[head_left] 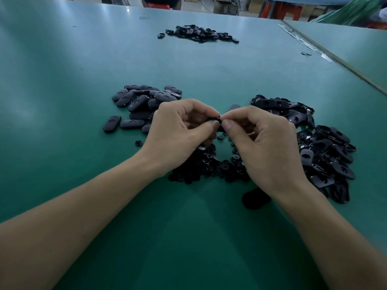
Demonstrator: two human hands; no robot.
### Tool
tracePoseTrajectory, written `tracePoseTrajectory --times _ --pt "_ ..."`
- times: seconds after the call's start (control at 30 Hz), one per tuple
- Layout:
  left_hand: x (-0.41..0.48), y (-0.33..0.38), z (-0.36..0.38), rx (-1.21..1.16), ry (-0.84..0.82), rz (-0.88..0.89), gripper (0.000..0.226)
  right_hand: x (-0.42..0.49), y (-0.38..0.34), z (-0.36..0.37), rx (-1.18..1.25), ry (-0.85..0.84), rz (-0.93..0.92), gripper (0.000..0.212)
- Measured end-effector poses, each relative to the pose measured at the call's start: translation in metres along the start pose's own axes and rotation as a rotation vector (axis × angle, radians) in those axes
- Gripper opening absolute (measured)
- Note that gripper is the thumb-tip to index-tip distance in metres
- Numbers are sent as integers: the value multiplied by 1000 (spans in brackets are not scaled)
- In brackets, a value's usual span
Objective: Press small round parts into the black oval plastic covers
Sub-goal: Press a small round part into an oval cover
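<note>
**Position.** Both hands meet above the green worktop (62, 84). The left hand (180, 126) and right hand (266, 143) share one black oval cover (217, 122). The fingers (209, 125) of both hands are curled and clamped on it, thumbs tip to tip. The thumbs hide whether a round part is seated.

**Stock.**
- The loose round parts (207, 164) lie at 6 o'clock, directly under the hands.
- A heap of open covers (326, 155) lies at 3 to 4 o'clock.
- A heap of face-up covers (144, 103) lies at 10 o'clock.
- A far heap (199, 34) lies at 12 o'clock.

**Hazards (judged).**
- Off-centre thumb pressure could cock the part in its seat.
- A slipped pinch would likely drop the cover or part into the black heap at 6 o'clock, where it is hard to find.
</note>
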State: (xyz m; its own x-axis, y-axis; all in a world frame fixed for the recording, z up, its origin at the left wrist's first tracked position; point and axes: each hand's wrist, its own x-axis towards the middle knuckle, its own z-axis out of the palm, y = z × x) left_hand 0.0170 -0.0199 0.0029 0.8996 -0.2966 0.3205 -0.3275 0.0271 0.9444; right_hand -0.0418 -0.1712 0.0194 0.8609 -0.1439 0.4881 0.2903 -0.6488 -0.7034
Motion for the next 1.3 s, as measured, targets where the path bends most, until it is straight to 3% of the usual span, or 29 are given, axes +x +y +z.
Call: tracePoseTrajectory --times 0.37,1.07,1.3 --pt "0 -1 -1 22 -24 28 18 2 2 0 190 -19 124 25" --pt "-2 0 1 104 -12 81 17 0 -2 2 125 -3 168 24" --pt "-3 0 2 225 -63 134 23 -3 -4 1 -2 32 165 26"
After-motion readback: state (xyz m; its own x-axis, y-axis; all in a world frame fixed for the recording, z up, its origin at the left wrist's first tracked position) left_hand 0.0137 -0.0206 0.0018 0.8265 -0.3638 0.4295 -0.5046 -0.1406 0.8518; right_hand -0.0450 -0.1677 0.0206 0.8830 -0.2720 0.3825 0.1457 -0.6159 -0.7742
